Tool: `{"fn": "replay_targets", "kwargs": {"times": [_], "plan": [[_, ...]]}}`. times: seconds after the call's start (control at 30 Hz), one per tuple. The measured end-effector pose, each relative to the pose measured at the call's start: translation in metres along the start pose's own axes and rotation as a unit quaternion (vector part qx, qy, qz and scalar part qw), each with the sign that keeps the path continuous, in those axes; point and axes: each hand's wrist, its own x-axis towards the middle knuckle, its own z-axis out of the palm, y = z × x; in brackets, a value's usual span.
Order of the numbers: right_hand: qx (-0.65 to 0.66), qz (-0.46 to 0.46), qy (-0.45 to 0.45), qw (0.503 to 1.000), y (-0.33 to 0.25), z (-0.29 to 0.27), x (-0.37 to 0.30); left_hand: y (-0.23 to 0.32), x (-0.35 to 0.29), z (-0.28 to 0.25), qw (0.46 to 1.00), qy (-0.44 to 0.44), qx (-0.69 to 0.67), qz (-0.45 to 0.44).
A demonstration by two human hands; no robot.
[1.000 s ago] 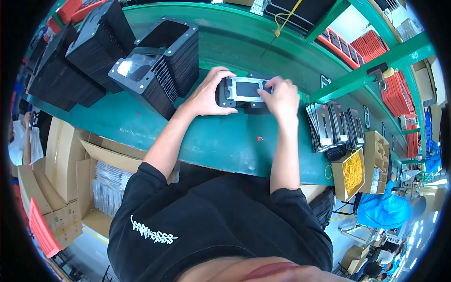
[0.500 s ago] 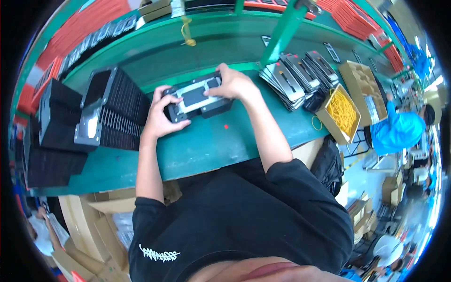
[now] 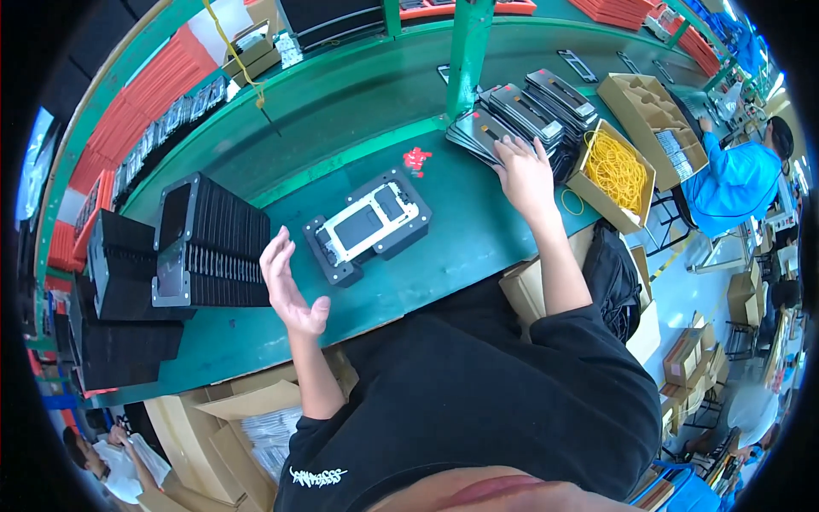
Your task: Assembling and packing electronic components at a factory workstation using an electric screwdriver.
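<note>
A silver phone mid-frame with dark grey panels (image 3: 358, 229) lies in a black block-shaped fixture (image 3: 408, 232) on the green bench. My left hand (image 3: 292, 286) hovers left of this fixture, fingers spread and thumb apart, holding nothing. At the right, my right hand (image 3: 525, 175) reaches to the near edge of a fanned stack of dark, glossy phone panels (image 3: 478, 130). Its fingers are stretched out over the panels; whether they touch the top one is unclear. A small heap of red tabs (image 3: 416, 160) lies between the fixture and that stack.
Tall stacks of black fixtures (image 3: 223, 235) stand on the left. Beyond the panels are a carton of yellow rubber bands (image 3: 616, 175) and a divided cardboard box (image 3: 636, 94). A green post (image 3: 467, 60) rises behind the panels. A person in blue (image 3: 732, 183) works at the far right.
Both hands have let go of the fixture, which now rests on the bench. My right hand has moved right to the panel stack; my left hand has drawn back with open fingers. The view has shifted.
</note>
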Motion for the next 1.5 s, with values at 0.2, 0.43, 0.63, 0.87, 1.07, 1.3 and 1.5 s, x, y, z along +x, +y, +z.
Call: {"fn": "replay_targets", "kwargs": {"times": [0.2, 0.43, 0.63, 0.87, 1.07, 1.3, 1.5], "plan": [[0.195, 0.02, 0.102, 0.975, -0.039, -0.031, -0.039, 0.024, -0.02, 0.031, 0.949, -0.096, -0.249, -0.17], [0.608, -0.082, 0.034, 0.789, -0.127, -0.085, -0.064, 0.048, -0.024, 0.108, 0.957, -0.213, -0.162, -0.116], [0.838, 0.175, -0.018, 0.516, -0.143, -0.077, -0.059, 0.052, -0.045, 0.101, 0.95, -0.28, 0.005, -0.138], [0.859, -0.063, -0.266, 0.433, -0.113, -0.049, -0.046, 0.039, -0.061, 0.069, 0.941, -0.273, -0.094, -0.175], [0.369, 0.037, -0.154, 0.916, -0.081, 0.045, 0.052, 0.038, -0.043, 0.054, 0.806, -0.149, -0.466, -0.334], [0.597, 0.068, -0.076, 0.796, -0.113, -0.005, 0.043, 0.054, -0.026, 0.037, 0.8, 0.0, -0.483, -0.355], [0.744, -0.062, -0.477, 0.464, -0.138, -0.072, 0.011, 0.037, -0.017, 0.04, 0.756, -0.103, -0.543, -0.35]]}}
